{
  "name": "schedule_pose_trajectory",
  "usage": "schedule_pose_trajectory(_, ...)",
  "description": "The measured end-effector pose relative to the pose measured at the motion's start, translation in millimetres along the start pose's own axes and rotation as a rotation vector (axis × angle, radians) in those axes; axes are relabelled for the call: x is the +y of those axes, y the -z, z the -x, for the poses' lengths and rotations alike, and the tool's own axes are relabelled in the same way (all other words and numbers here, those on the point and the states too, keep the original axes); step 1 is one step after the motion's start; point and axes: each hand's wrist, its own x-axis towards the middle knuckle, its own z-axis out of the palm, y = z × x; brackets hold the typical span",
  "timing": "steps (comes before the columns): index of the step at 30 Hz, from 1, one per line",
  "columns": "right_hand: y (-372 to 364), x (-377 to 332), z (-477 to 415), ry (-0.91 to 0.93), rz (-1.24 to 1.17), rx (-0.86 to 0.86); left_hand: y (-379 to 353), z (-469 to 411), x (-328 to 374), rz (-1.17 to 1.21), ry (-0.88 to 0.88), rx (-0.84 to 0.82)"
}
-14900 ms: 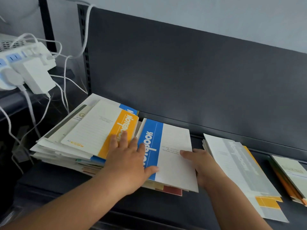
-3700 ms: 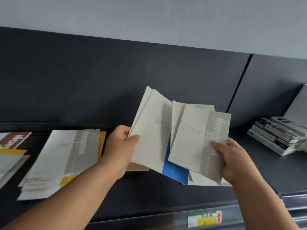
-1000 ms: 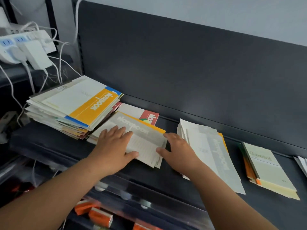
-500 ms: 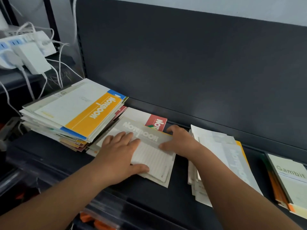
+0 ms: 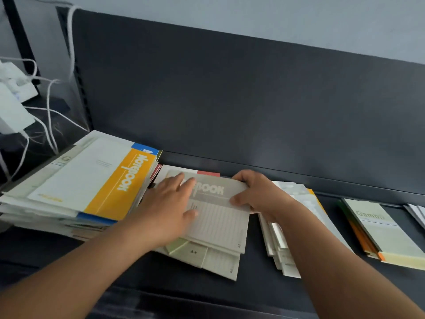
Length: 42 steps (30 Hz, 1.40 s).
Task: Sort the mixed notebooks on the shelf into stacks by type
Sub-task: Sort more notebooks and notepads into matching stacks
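A grey-banded notebook [image 5: 218, 217] tops a small pile in the middle of the dark shelf [image 5: 253, 279], with a red-banded one [image 5: 208, 173] peeking out behind. My left hand [image 5: 170, 206] lies flat on its left half, fingers spread. My right hand [image 5: 257, 194] grips its right edge, thumb on the cover and fingers behind. To the left stands a tall mixed stack topped by a yellow-banded notebook [image 5: 99, 178]. Right of my hands lies a fanned stack of grey notebooks [image 5: 285, 252], partly hidden by my right forearm.
A "Gambit" notebook stack [image 5: 386, 231] with orange and green covers lies at the right, and more booklets [image 5: 417, 214] at the far right edge. White power adapters and cables [image 5: 16, 104] hang at the left. The dark back panel [image 5: 253, 107] rises behind the shelf.
My right hand has shifted from resting on the pile's far corner to gripping the grey notebook's right edge. My left hand slid slightly forward over the cover. The view moved closer.
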Motion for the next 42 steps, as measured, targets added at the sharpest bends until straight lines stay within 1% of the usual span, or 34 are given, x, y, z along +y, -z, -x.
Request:
schedule_pose_trajectory(1,1,-2,3,0.02,-0.02,0.03,7,-5,-2,-0.006,-0.014,0.052)
schedule_pose_trajectory(3,2,-7,9,0.077,0.01,0.105,20,-13,-5,-0.012,-0.037,0.106)
schedule_pose_trajectory(6,1,-18,19,0.146,0.105,0.203,36,-27,-6,-0.053,-0.08,0.127)
schedule_pose_trajectory(10,2,-34,32,0.239,0.083,0.261,51,-37,-2,-0.103,-0.135,0.143)
schedule_pose_trajectory(12,0,-38,38,0.262,0.09,0.324,57,-33,-3,-0.027,-0.146,0.162)
schedule_pose_trajectory(15,-5,-39,40,0.266,-0.057,0.565,62,-31,-13,0.114,-0.11,0.19)
schedule_pose_trajectory(17,-7,-31,40,0.17,-0.2,0.684,63,-33,-27,0.291,-0.055,0.207)
schedule_pose_trajectory(18,-10,-25,41,0.094,-0.225,0.689,63,-34,-35,0.412,-0.021,0.211)
schedule_pose_trajectory(19,-13,-19,42,0.016,-0.186,0.657,61,-34,-43,0.528,0.021,0.214)
schedule_pose_trajectory(20,-19,-12,43,-0.054,-0.098,0.588,58,-33,-50,0.623,0.063,0.227)
schedule_pose_trajectory(22,-35,-2,46,-0.141,0.065,0.376,51,-31,-62,0.752,0.142,0.264)
schedule_pose_trajectory(24,-51,2,47,-0.176,0.162,0.184,45,-26,-69,0.834,0.203,0.299)
schedule_pose_trajectory(25,-57,2,46,-0.18,0.22,0.119,43,-24,-71,0.862,0.225,0.314)
schedule_pose_trajectory(29,-74,-5,38,-0.181,0.513,-0.044,41,-16,-79,0.951,0.269,0.36)
schedule_pose_trajectory(31,-81,-6,34,-0.172,0.616,-0.045,42,-11,-81,0.968,0.276,0.37)
schedule_pose_trajectory(32,-82,-6,32,-0.182,0.624,-0.024,43,-9,-82,0.973,0.275,0.374)
schedule_pose_trajectory(38,-78,-5,24,-0.225,0.56,0.102,44,-2,-88,0.985,0.28,0.36)
schedule_pose_trajectory(40,-73,-7,21,-0.226,0.474,0.16,44,-1,-88,0.985,0.283,0.35)
schedule_pose_trajectory(42,-65,-8,20,-0.263,0.308,0.188,43,0,-88,0.994,0.28,0.341)
